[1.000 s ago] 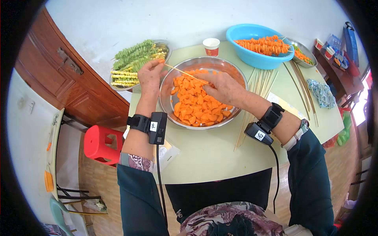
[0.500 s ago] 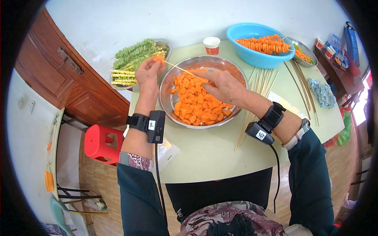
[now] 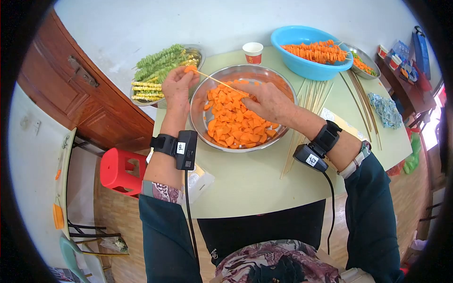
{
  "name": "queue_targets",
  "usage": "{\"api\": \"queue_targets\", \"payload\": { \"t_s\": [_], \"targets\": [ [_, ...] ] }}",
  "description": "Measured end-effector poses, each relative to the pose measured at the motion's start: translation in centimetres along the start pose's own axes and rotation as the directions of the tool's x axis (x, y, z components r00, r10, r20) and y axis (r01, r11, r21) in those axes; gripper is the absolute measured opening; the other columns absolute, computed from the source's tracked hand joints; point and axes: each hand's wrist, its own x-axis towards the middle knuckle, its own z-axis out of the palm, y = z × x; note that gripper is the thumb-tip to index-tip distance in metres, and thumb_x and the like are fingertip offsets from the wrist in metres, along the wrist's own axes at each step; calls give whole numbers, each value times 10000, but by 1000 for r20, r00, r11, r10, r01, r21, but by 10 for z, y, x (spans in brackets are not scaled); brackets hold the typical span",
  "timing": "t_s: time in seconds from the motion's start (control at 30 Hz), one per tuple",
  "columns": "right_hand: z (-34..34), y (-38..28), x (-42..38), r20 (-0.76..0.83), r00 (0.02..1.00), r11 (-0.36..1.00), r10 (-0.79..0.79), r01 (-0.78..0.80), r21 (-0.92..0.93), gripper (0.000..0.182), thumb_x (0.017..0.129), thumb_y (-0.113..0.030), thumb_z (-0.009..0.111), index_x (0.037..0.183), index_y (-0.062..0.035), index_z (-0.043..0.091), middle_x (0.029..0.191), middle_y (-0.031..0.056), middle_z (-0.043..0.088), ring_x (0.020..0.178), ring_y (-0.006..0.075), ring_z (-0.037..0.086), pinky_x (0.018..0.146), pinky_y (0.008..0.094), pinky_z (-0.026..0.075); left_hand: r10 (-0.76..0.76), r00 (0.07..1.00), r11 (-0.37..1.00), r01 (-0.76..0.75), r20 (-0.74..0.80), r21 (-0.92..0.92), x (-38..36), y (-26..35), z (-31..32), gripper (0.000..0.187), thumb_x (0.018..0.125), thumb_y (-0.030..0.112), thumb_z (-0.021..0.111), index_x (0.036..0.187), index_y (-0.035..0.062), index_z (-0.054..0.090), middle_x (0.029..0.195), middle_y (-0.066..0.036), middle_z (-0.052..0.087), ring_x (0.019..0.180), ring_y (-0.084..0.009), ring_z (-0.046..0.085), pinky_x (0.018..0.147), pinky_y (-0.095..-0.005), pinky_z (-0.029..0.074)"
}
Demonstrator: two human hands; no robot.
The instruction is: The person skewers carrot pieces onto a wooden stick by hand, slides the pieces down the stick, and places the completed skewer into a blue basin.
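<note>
A thin wooden skewer (image 3: pixel 219 81) slants over a steel bowl (image 3: pixel 196 123) of cut carrot pieces (image 3: pixel 238 120). My left hand (image 3: pixel 177 89) is closed at the skewer's upper left end, fingers around an orange carrot slice (image 3: pixel 190 69) there. The lower right end runs into my right hand (image 3: pixel 269 101), which is closed around it above the bowl. A bit of orange shows by the right fingers; how much carrot they hold is hidden. Both wrists wear black strapped devices with cables.
Behind the bowl stand a paper cup (image 3: pixel 253 53) and a blue basin (image 3: pixel 311 73) of carrot skewers. Green and yellow skewers (image 3: pixel 158 66) fill a tray at left. Bare skewers (image 3: pixel 311 96) and a crumpled cloth (image 3: pixel 385 111) lie right. A red stool (image 3: pixel 113 167) stands below left.
Almost nothing differs. Both hands keep their hold on the skewer and carrot slice, and the whole view has shifted very slightly.
</note>
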Motion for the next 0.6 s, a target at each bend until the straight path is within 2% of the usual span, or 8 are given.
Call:
{"api": "queue_targets", "payload": {
  "t_s": [0.1, 0.17, 0.4, 0.47, 0.6],
  "targets": [
    [4, 5, 1, -26, 999, 999, -36, 37, 6, 423, 829, -168, 484, 1252, -165, 477, 771, 179, 613, 706, 312, 603, 617, 433, 486, 0, 1000, 1000, 0, 10, -18, 0, 0, 0, 178, 814, -27, 579, 984, -44, 531, 917, -124, 590, 785, -188, 616, 707, -273, 547],
    [8, 9, 1, -111, 987, 993, -116, 118, 13, 403, 806, -84, 527, 1208, -93, 508, 646, 166, 583, 537, 248, 566, 550, 338, 462, 1, 1000, 1000, -1, 8, -7, -1, 2, 1, 171, 812, -30, 579, 975, -44, 530, 909, -123, 592, 779, -187, 619, 709, -271, 546],
    [3, 3, 0, -69, 995, 997, -76, 75, -6, 409, 814, -85, 520, 1222, -110, 501, 631, 156, 581, 522, 230, 566, 538, 328, 464, 5, 1000, 1000, -5, 20, 25, -1, 2, 1, 161, 808, -28, 586, 964, -27, 545, 899, -116, 608, 773, -180, 624, 700, -259, 541],
    [-3, -3, -1, 47, 998, 999, 32, -31, -17, 424, 831, -156, 478, 1255, -168, 474, 746, 178, 605, 700, 312, 597, 624, 433, 486, 8, 1000, 999, -8, 20, 34, -1, 2, 0, 158, 807, -27, 587, 961, -20, 551, 900, -113, 612, 769, -180, 629, 690, -254, 541],
    [-3, -2, -1, 31, 999, 1000, 9, -8, -24, 427, 829, -152, 479, 1255, -166, 472, 736, 176, 600, 697, 313, 593, 630, 433, 484, -2, 1000, 999, 2, 19, 49, -1, 3, 1, 162, 807, -31, 585, 965, -22, 549, 904, -116, 612, 773, -185, 634, 682, -251, 541]
  ]
}}
